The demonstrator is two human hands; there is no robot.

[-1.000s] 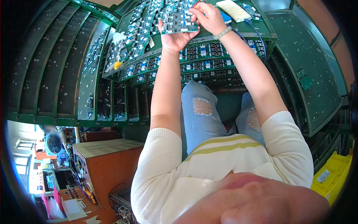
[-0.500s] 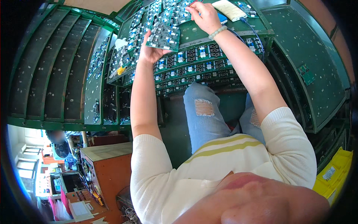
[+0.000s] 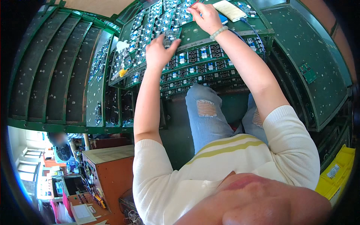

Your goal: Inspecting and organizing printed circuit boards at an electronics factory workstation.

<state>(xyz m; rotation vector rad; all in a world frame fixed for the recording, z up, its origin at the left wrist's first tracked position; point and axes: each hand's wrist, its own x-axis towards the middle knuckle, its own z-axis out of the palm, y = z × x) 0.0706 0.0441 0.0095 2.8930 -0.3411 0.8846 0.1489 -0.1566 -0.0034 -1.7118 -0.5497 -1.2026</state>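
Note:
My left hand (image 3: 159,52) is over the front part of the green bench top, thumb and fingers spread apart. Just beyond its fingers lies a green circuit board (image 3: 173,33), partly covered by them; whether they touch it I cannot tell. More populated circuit boards (image 3: 152,24) lie in rows behind it. My right hand (image 3: 206,17), with a beaded bracelet (image 3: 219,33) at the wrist, is closed in a pinch near the far edge. A thin red thing (image 3: 194,4) shows at its fingertips; its kind is too small to make out.
A cream-coloured flat device (image 3: 229,10) with a dark blue cable (image 3: 250,24) lies right of my right hand. Shelves of boards (image 3: 195,69) sit below the bench top. A yellow scrap (image 3: 122,72) is at the left corner. Another board (image 3: 307,73) lies on the right-hand panel.
My left hand has let go of the circuit board it held up, which now lies on the bench top. My right hand has barely moved.

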